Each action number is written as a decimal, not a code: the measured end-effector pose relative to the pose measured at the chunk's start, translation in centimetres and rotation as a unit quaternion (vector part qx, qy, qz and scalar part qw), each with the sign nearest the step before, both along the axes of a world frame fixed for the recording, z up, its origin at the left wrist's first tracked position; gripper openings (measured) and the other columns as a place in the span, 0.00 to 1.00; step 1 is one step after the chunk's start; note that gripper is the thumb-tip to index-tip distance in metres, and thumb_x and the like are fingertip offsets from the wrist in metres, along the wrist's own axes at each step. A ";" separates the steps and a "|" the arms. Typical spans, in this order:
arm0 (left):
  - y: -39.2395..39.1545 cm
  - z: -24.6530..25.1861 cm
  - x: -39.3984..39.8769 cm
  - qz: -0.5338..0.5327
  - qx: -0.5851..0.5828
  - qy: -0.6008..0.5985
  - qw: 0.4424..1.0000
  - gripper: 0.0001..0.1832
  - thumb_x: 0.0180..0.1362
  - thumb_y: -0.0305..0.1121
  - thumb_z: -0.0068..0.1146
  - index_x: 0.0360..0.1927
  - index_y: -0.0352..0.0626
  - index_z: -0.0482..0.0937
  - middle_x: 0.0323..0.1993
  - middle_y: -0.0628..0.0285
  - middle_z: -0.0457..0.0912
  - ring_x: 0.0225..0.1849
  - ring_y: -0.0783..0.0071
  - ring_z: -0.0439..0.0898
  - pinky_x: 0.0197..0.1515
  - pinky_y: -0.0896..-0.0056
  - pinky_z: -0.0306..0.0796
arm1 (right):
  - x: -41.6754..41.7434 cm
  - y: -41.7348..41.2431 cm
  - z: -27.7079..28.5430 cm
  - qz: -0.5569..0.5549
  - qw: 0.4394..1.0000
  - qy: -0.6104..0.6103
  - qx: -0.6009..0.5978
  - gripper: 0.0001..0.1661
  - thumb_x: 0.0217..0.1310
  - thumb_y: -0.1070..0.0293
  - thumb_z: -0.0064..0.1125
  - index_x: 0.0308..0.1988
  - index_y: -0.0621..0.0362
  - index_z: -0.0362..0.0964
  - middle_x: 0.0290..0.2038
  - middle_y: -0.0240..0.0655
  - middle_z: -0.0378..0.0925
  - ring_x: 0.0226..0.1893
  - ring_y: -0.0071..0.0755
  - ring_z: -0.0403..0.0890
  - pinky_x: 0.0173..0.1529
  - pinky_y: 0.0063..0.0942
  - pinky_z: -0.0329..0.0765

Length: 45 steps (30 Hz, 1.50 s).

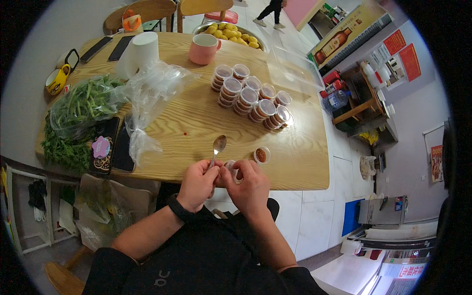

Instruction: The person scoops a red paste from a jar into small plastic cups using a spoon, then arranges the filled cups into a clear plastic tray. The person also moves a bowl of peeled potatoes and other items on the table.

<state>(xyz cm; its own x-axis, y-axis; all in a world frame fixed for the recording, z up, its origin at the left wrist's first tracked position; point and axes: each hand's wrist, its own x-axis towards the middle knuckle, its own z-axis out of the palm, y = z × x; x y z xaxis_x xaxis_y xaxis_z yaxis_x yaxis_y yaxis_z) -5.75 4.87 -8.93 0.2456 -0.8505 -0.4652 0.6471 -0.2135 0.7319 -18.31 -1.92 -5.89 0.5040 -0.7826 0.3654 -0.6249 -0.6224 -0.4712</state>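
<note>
My left hand (201, 180) grips the handle of a metal spoon (219, 143), its bowl pointing away from me with reddish-brown residue in it. My right hand (249, 182) pinches a small clear plastic piece (231, 166), a cup or a lid; the fingers hide most of it. The two hands meet near the front edge of the wooden table (302, 158). Just beyond my right hand, an open plastic cup (262, 155) holds reddish-brown sauce or seasoning. Farther back stand several stacks of lidded sauce cups (247, 96) with similar contents.
A clear plastic bin (295, 68) lies behind the stacks. Leafy greens (83, 101), a plastic bag (147, 96), phones (105, 145) and a yellow mug (57, 79) occupy the left side. A pink mug (203, 49) stands near a bowl of potatoes (232, 33). A person (272, 13) walks beyond.
</note>
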 end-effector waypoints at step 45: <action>-1.1 -1.4 -1.2 0.062 0.054 -0.167 0.983 0.06 0.63 0.27 0.55 0.37 0.34 0.77 0.28 0.66 0.79 0.29 0.81 0.76 0.34 0.76 0.72 | 0.1 -0.6 -0.6 0.101 0.993 0.040 0.054 0.20 0.48 0.76 0.66 0.45 0.57 0.78 0.40 0.41 0.80 0.40 0.48 0.82 0.42 0.39 0.79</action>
